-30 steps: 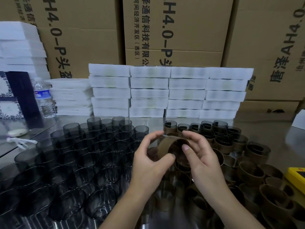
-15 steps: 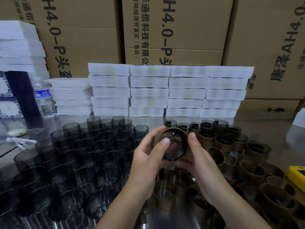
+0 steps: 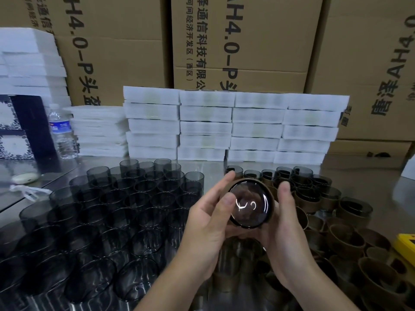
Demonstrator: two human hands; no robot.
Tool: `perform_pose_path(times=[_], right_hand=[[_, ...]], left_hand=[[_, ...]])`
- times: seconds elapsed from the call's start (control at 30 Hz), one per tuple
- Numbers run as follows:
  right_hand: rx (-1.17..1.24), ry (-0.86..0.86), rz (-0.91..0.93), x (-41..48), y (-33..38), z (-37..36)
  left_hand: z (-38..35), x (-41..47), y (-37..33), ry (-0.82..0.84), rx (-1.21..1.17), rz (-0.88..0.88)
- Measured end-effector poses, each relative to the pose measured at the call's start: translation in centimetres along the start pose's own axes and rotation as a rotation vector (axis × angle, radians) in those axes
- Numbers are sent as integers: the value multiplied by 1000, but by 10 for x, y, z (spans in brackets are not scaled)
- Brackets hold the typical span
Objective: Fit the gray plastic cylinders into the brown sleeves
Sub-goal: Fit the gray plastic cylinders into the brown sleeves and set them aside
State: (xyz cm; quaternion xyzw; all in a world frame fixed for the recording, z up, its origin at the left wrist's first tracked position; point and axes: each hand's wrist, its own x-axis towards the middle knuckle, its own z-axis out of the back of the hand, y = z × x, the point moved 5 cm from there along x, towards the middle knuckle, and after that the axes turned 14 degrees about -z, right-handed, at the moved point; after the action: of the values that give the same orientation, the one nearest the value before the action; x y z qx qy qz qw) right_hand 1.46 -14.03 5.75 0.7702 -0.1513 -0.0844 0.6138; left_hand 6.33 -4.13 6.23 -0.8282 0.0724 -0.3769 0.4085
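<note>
Over the middle of the steel table [image 3: 213,163], 2 hands hold 1 assembly up toward my feed. It is a gray cylinder [image 3: 249,204] sitting inside a brown sleeve [image 3: 268,190]. Its closed, glossy end faces the camera, and the sleeve's edge shows as a thin ring around its top and right side.

I read the left hand [image 3: 208,223] as grasping it, with the thumb laid across the left part of the glossy face and the forefinger hooked over the top edge. The right hand [image 3: 285,239] grips the other side. Its thumb stands upright just beside the sleeve's right wall, and its other fingers are tucked beneath, out of my sight. How deep the cylinder sits I cannot tell from this angle.

Left of the hands, the loose gray cylinders [image 3: 125,198] stand upright in close rows. To the right lie the empty sleeves [image 3: 343,236], some upright and some tipped, in a jumble. Behind those, a cluster of sleeved cylinders [image 3: 301,173] stands upright.

Farther back, white foam trays [image 3: 233,126] are stacked in columns in front of large cardboard boxes [image 3: 247,41]. A water bottle [image 3: 61,131] stands at the left, and a yellow object [image 3: 404,245] pokes in at the right edge.
</note>
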Motion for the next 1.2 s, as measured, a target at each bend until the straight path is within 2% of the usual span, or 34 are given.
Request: perform_pose_path(times=[0.17,0.47,0.63,0.87,1.07,1.2], right_hand=[[20,-11,41,1,1,-3],[88,-39,-45,3,-8,-1],[66,-72,-51,4,-10,1],[79,-28,-67,5,-9,-2],[-4,-121,-65,3,-5,1],[-6,-96,-80,1,-3,1]], left_hand=[[3,1,4,-45,6,57],[4,-2,9,-76,11,110],[5,-2,15,-77,-14,138],[9,-3,23,-125,-15,146],[10,-2,27,-126,-48,162],[11,-1,28,-123,-74,168]])
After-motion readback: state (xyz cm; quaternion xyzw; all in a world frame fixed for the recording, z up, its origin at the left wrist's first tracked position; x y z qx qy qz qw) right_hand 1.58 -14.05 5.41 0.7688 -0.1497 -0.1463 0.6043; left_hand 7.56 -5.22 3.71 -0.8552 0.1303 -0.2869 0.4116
